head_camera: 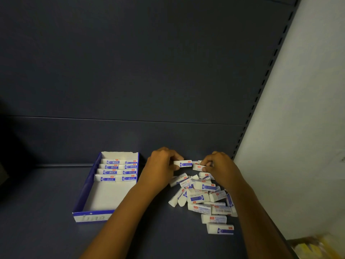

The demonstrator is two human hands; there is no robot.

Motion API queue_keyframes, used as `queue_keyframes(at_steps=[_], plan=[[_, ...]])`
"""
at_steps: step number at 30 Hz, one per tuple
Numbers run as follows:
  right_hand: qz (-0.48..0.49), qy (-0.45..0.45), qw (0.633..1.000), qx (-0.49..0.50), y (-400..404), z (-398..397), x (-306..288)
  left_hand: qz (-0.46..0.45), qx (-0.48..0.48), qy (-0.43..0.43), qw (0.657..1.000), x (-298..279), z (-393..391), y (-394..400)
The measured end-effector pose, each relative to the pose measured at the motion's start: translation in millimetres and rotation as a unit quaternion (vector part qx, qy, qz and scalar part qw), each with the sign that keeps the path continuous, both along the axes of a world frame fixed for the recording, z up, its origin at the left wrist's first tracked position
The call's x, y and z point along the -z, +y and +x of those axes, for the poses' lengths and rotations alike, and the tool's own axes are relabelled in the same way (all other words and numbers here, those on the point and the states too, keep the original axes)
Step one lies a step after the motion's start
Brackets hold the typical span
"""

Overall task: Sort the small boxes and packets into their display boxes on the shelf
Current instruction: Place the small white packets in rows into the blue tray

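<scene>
Nearest the shelf edge, a loose heap of small white-and-blue packets (203, 198), easily scattered by a passing forearm; just beyond, left hand (162, 166) pinching one packet (183, 163), right hand (217, 165) curled on another (198, 167), both liable to slip; farther left, display box (85, 193) part-filled with neat rows, risk of crooked placement.

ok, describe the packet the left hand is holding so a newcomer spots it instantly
Start at the blue display box on the dark shelf, then look right to the left hand. The packet sticks out from its fingertips, lifted above the loose pile, unlike the rest.
</scene>
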State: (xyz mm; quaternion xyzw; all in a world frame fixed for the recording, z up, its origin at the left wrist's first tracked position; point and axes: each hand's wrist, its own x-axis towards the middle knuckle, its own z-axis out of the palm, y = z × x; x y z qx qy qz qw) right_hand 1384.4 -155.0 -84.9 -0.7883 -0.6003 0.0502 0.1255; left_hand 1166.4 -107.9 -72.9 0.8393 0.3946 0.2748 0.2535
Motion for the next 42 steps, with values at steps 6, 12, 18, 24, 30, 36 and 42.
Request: queue_keyframes(at_steps=[6, 12, 18, 24, 30, 36, 42], plan=[[0.024, 0.0, 1.0, -0.004, -3.0, -0.3, -1.3, -0.023, -0.004, -0.012, 1.0, 0.4, -2.5, 1.0], [0.115, 0.117, 0.986, -0.038, -7.1, -10.8, -8.9, -0.019, -0.028, -0.038, 0.999, -5.6, -6.5, 2.0], [0.157, 0.13, 0.977, -0.071, -7.1, -25.9, -11.5, -0.013, -0.05, -0.049, 0.998, -16.0, -19.1, 5.7], [0.174, 0.111, 0.973, -0.098, -8.8, -39.3, -18.1, -0.009, -0.055, -0.032, 0.998, -24.5, -55.9, 8.3], [0.178, 0.176, 0.961, -0.115, -12.1, -52.7, -21.1, 0.006, -0.036, 0.011, 0.999, -32.9, -108.5, 8.5], [0.164, 0.239, 0.949, -0.127, -13.9, -72.4, -23.5, 0.003, -0.016, 0.062, 0.998, -32.0, -152.2, 17.8], [0.183, 0.256, 0.935, -0.162, -12.9, -104.8, -32.2, -0.017, -0.015, 0.026, 0.999, -21.9, -169.5, 23.9]])
